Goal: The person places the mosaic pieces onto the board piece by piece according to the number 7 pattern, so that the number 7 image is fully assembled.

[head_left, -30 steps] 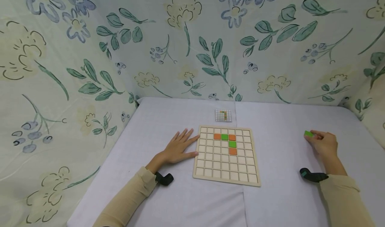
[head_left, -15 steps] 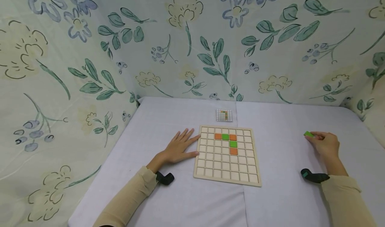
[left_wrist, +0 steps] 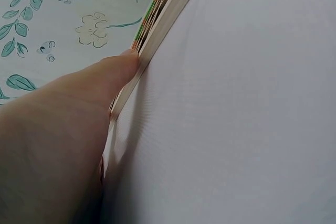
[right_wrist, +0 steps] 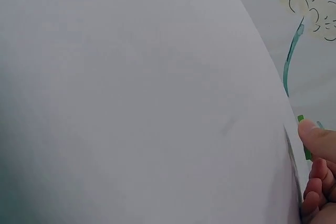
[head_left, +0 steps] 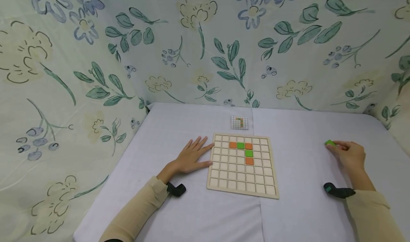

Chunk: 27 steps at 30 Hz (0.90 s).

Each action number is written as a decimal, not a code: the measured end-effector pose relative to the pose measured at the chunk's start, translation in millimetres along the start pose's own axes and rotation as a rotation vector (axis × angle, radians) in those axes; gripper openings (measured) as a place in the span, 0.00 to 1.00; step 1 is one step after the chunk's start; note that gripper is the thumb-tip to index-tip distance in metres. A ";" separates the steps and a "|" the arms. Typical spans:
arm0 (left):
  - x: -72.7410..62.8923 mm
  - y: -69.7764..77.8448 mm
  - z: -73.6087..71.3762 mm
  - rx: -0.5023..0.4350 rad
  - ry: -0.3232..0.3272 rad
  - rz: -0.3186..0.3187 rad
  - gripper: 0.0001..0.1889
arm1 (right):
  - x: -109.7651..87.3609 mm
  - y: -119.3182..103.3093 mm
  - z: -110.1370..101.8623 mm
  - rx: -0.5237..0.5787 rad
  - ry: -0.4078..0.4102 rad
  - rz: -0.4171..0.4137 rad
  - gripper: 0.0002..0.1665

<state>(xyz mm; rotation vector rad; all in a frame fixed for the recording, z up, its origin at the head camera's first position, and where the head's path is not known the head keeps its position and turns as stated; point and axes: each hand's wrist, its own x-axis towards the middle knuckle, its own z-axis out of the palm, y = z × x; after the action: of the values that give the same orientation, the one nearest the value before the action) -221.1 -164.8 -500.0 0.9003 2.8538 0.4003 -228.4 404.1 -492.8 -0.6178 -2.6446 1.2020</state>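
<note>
A pale wooden grid board (head_left: 240, 192) lies flat on the table, with orange and green square tiles set in some of its cells. One of those is an orange tile (head_left: 249, 161) below a green one (head_left: 249, 153). My left hand (head_left: 189, 158) rests with spread fingers at the board's left edge; in the left wrist view the thumb (left_wrist: 118, 72) touches the board's side (left_wrist: 163, 30). Off to the right of the board, my right hand (head_left: 350, 156) pinches a green tile (head_left: 329, 142) between thumb and fingers. The right wrist view shows part of that green tile (right_wrist: 307, 153) behind the thumb.
Behind the board lies a small card (head_left: 239, 122) printed with a coloured grid pattern. A white cloth (head_left: 294, 171) covers the table. Floral fabric (head_left: 205, 42) hangs along the back and left side. Black wrist cameras (head_left: 337, 190) are strapped to both wrists.
The right hand, still pinching the green tile, has shifted slightly to the right. The left hand keeps its place at the board, and the tiles on the board stay as they were.
</note>
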 end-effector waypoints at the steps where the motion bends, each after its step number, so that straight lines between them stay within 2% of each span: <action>1: -0.4 0.2 0.1 -0.001 0.004 0.002 0.42 | -0.5 0.2 -0.7 -0.005 -0.003 -0.006 0.31; 7: -1.4 0.3 0.7 -0.006 -0.002 -0.004 0.42 | -7.0 -3.0 -4.4 -0.024 -0.016 -0.027 0.31; 15: 0.0 -0.5 1.3 0.007 0.002 -0.007 0.41 | -21.9 -19.8 -6.9 -0.028 -0.014 -0.075 0.29; 22: 0.4 -0.5 1.3 0.010 -0.005 -0.012 0.41 | -38.8 -36.9 -7.3 -0.019 -0.058 -0.133 0.32; 27: 0.1 -0.1 0.8 0.007 0.000 -0.004 0.41 | -52.9 -50.6 -5.0 0.014 -0.108 -0.139 0.35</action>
<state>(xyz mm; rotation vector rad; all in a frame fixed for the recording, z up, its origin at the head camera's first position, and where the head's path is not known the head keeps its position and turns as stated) -221.1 -164.6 -500.8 0.8954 2.8586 0.3897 -194.3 354.6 -450.7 -0.3695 -2.7125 1.2452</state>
